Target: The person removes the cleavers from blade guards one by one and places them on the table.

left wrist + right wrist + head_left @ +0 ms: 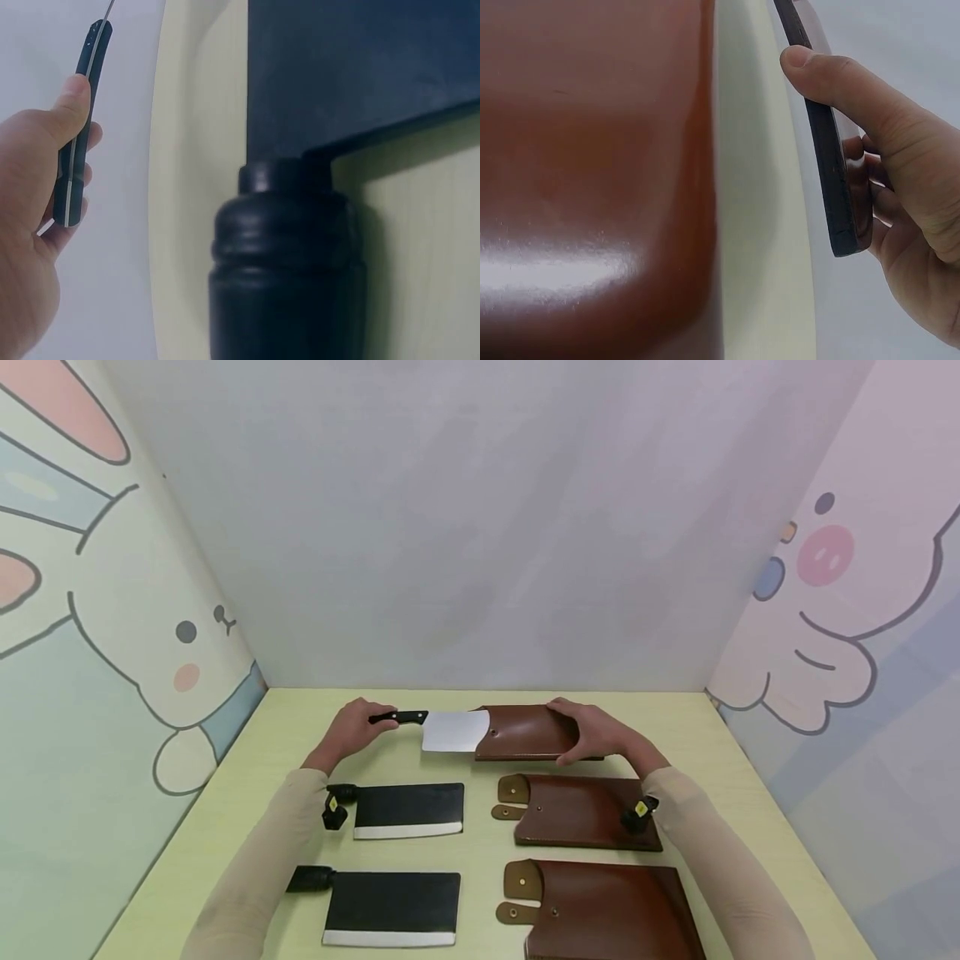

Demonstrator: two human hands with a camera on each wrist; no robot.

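Observation:
My left hand [354, 727] grips the black riveted handle of a cleaver [453, 731] with a bright silver blade. That blade's far part is hidden inside a brown leather knife sheath [525, 732]. At the sheath's right end, my right hand [596, 731] holds it, thumb on the near edge. In the left wrist view, the fingers wrap the cleaver handle [73, 165]. The right wrist view shows the thumb along the dark edge of the held sheath [829, 165], the other fingers behind it.
Two black-bladed cleavers lie nearer on the left, a middle cleaver [409, 810] and a front cleaver [393, 906]. Right of them lie a middle sheath [577, 810] and a front sheath [611, 906], each with snap straps. A grey wall [487, 527] rises behind the pale table [225, 860].

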